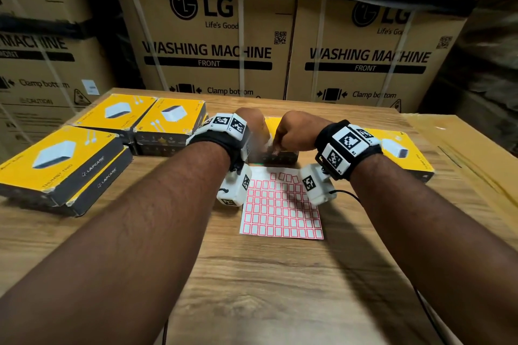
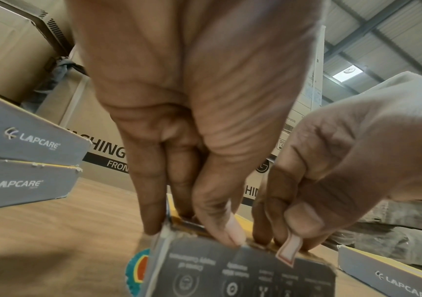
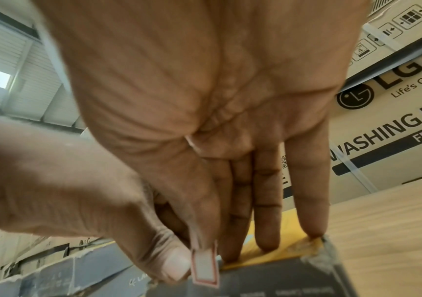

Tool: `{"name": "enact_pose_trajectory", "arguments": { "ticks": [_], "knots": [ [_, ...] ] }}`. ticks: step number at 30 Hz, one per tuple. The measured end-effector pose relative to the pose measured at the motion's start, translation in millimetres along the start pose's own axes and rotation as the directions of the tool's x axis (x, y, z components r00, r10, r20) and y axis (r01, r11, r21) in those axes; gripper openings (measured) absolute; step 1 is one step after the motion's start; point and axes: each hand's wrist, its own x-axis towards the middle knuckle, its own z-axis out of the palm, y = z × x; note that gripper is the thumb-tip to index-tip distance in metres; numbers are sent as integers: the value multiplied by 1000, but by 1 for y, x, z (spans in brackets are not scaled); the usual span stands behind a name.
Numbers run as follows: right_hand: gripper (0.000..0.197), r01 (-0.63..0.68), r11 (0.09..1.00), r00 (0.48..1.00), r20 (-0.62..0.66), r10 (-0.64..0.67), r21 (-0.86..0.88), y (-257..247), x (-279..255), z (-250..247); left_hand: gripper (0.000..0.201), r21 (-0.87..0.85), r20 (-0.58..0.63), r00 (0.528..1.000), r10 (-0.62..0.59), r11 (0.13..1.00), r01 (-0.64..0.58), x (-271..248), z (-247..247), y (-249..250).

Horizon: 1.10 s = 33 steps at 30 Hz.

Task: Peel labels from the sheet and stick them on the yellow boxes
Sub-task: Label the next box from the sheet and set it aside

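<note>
Washing-machine cartons (image 1: pixel 207 45) are stacked as a wall beyond both hands. In front of them lies the worktop (image 1: pixel 266 288), wood-grained, which carries everything else. Yellow boxes (image 1: pixel 60 159) lie stacked to the outside of the left hand, with one more (image 1: pixel 403 152) to the outside of the right hand, apparently set within reach for labelling. The box being labelled (image 2: pixel 243 271) sits directly under both hands, its dark side panel facing the person. The label sheet (image 1: pixel 280 207) lies flat just behind the wrists, close by for the next peel; its far rows are already bare. The left hand (image 1: pixel 252 126) grips the box's near corner, thumb on the dark panel and fingers over the yellow top, probably to steady it. The right hand (image 1: pixel 294 131) pinches a red-bordered label (image 3: pixel 205 269) between thumb and forefinger, the other fingers straight on the top. The label hangs over the box's upper edge, part of it still free.
</note>
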Motion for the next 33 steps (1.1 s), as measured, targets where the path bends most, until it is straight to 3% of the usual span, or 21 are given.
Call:
{"name": "enact_pose_trajectory", "arguments": {
  "ticks": [13,24,27,33],
  "knots": [
    [16,2,1000,998,-60,-2,-1,0,8,12,30,30,-20,1000,10,1000,-9,-2,0,1],
    [25,82,989,986,-134,-99,-126,3,-5,12,27,47,-14,1000,15,999,-14,-3,-1,2],
    [28,96,992,981,-159,-108,-85,7,-7,14,27,36,-22,1000,12,999,-12,-3,0,2],
    [13,92,989,973,-202,-114,-114,9,-5,19,33,23,-30,999,29,999,-29,-1,1,0]
  ]
}}
